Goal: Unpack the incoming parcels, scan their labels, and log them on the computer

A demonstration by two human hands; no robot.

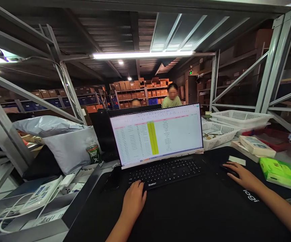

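Note:
My left hand [134, 198] lies at the lower left edge of a black keyboard [165, 173], its fingertips on the keys and its thumb stretched out along the front edge. To the right, my right hand [243, 176] rests over a black computer mouse [230, 170], which my fingers partly cover. Both forearms cross a large black desk mat [185, 211]. Behind the keyboard stands a monitor [178, 131] showing a spreadsheet with one yellow column. A dark, flat object, perhaps a phone [113, 178], sits left of the keyboard.
White plastic baskets [222, 132] stand at the right, near pale boxes [257, 146] and a green tissue pack [283, 173]. On the left are a bottle [93, 152], a pale bag [67, 146] and a grey tray [81, 191] with cables. Two people sit beyond the monitor, before shelves of cartons.

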